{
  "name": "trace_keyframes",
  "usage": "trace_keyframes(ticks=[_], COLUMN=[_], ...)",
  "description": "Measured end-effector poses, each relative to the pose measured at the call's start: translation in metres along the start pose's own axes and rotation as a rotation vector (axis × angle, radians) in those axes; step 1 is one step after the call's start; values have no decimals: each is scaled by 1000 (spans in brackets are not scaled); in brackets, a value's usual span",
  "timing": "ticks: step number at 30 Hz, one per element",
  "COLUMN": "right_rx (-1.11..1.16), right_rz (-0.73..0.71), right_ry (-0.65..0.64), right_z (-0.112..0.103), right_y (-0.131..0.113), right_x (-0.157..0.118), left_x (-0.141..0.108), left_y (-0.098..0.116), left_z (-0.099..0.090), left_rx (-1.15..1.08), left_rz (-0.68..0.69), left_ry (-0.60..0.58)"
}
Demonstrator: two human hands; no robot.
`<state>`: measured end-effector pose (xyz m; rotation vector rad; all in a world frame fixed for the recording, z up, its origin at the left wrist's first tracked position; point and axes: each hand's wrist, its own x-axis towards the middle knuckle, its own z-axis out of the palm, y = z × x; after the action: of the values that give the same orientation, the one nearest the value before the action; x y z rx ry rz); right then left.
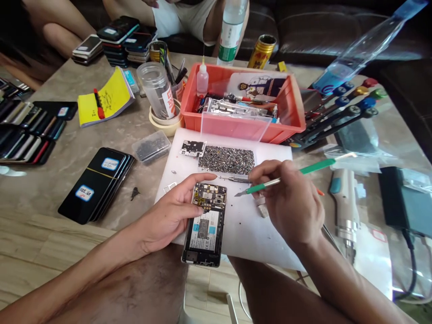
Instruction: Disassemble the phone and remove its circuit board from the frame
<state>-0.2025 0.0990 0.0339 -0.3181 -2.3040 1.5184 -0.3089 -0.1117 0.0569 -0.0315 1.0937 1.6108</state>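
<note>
My left hand (168,215) grips an opened smartphone (206,227) by its left side, thumb over the edge of the circuit board. The phone's battery and board are exposed. In my right hand (286,202) is a green-handled pry tool (259,187), its pointed blade just right of the phone and apart from it. A thin screwdriver (236,179) lies on the white mat (243,234) by my right fingers. Behind it sits a clear tray of small screws (226,160). A removed black-and-white phone cover plate (192,148) lies at the mat's upper left.
A red bin (243,126) of parts stands behind the mat. Stacked phones (96,184) lie at left, near a small clear box (151,147). An electric screwdriver (344,207) and a black power adapter (405,198) are at right. Another person's legs (182,18) show across the table.
</note>
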Motion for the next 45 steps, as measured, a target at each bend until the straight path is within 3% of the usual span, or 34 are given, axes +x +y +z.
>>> trace_keyframes(ticks=[3, 6, 15, 25, 28, 36, 45], right_rx=[219, 343, 416, 462, 365, -60, -206], right_rz=[197, 283, 289, 337, 231, -471, -653], right_ry=[100, 62, -124, -143, -116, -237, -281], right_z=[5, 10, 15, 24, 23, 10, 9], right_y=[-5, -15, -21, -18, -15, -15, -14], right_x=[-1, -1, -5, -6, -8, -7, -9], left_x=[0, 0, 0, 1, 0, 0, 0], left_y=[-2, -3, -2, -1, 0, 1, 2], left_z=[0, 0, 1, 3, 4, 3, 5], left_rx=[9, 7, 34, -26, -47, -80, -89], left_rz=[0, 7, 34, 42, 43, 45, 45], left_ry=[-7, -33, -28, -52, -37, -24, -32])
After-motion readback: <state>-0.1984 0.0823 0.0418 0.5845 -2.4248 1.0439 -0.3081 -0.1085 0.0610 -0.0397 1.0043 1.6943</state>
